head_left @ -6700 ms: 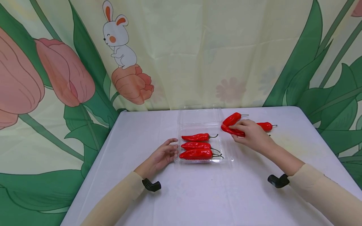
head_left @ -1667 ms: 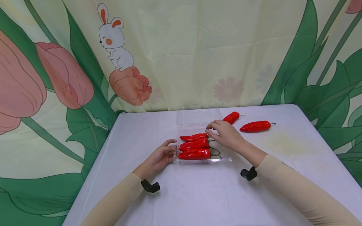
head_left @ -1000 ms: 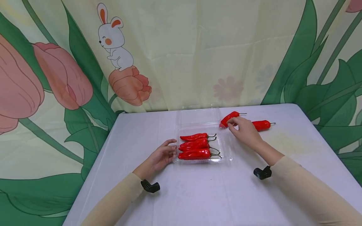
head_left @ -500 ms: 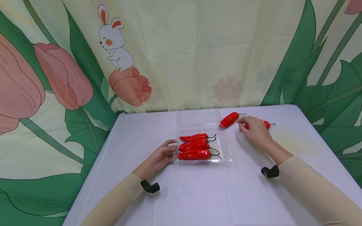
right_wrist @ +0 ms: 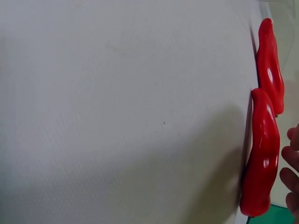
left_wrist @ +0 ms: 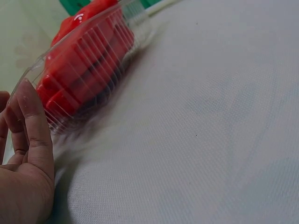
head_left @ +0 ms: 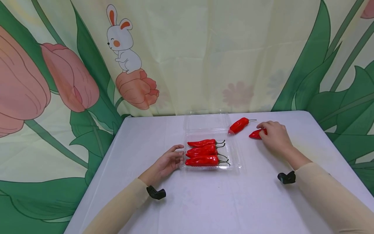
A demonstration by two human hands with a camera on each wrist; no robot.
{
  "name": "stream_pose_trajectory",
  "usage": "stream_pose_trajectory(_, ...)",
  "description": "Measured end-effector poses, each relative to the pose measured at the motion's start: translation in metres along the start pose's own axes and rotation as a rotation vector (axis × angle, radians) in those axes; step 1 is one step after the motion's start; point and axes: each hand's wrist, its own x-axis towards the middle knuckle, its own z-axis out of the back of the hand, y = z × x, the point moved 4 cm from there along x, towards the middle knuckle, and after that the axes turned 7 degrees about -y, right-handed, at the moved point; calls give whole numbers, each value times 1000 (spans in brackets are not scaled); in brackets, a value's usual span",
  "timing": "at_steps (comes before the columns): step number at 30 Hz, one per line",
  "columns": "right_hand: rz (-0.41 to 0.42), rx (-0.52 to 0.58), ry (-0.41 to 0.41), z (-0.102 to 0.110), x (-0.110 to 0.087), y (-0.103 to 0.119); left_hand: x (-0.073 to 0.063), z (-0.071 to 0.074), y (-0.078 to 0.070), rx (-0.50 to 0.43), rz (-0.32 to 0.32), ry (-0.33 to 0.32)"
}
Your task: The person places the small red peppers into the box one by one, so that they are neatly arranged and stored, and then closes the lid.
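A clear plastic clamshell box [head_left: 234, 154] lies with its lid tipped back and several red chili peppers [head_left: 203, 161] in its tray, green stems to the right. My left hand [head_left: 167, 161] rests at the tray's left side, fingers loosely bent; the left wrist view has a fingertip against the clear wall. Over at the right, my right hand [head_left: 275, 136] reaches over a red chili pepper [right_wrist: 261, 154], hiding its stem end in the head view. In the right wrist view the fingers [right_wrist: 290, 179] are beside this pepper with a gap between.
Another red chili pepper [head_left: 239, 125] lies at the back, close to the box's right side. A white cloth covers the table [head_left: 204, 204]. Behind its far edge hangs a curtain [head_left: 181, 65] printed with tulips and a rabbit.
My right hand carried a pepper into the box and let it go there. It then moved right, past the back pepper to the rightmost one. My left hand stayed beside the box.
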Motion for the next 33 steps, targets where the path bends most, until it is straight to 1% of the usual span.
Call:
stream_pose_trajectory(7, -41, -21, 22, 2, -1, -19, 0, 0, 0, -5, 4, 3)
stream_pose_trajectory(12, -87, -22, 11, 5, -4, -36, 0, 0, 1, -12, 12, 3)
stream_pose_trajectory(14, -92, -22, 14, 6, -5, -43, 0, 0, 1, -13, 11, 4)
stream_pose_trajectory(19, -93, -43, 56, 6, -6, -55, 0, 0, 0, -6, 6, 14)
stream_pose_trajectory(25, -96, -44, 74, 2, -6, -61, 0, 1, 0, -7, 2, 23)
stream_pose_trajectory(33, -103, -41, 52, 0, -8, -62, 0, 0, 1, -2, -4, 32)
